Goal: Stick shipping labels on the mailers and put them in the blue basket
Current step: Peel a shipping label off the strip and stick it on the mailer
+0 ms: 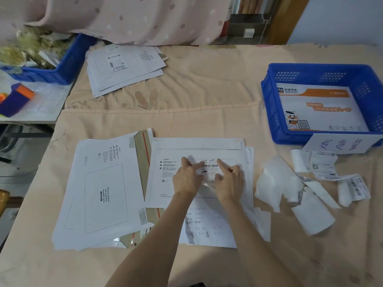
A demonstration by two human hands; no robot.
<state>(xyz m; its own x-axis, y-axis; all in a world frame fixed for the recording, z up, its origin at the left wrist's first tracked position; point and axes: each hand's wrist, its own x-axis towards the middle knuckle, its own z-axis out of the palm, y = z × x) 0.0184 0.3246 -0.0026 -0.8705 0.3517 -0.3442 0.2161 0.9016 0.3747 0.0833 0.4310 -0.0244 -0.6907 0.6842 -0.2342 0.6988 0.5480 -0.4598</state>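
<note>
Head view: both hands press flat on a shipping label [209,169] lying on the white mailer [199,172] at the near middle of the table [207,90]. The left hand [187,177] and right hand [229,179] lie close together, fingers extended. The blue basket [269,112] sits far right, holding one mailer. Loose label backings [277,179] lie beside it.

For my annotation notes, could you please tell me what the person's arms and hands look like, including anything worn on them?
Both forearms are bare as far as the frame shows: no sleeves, gloves, watch or bracelet visible. The left hand and right hand show no rings that I can make out. Nails look short and unpainted.
</note>
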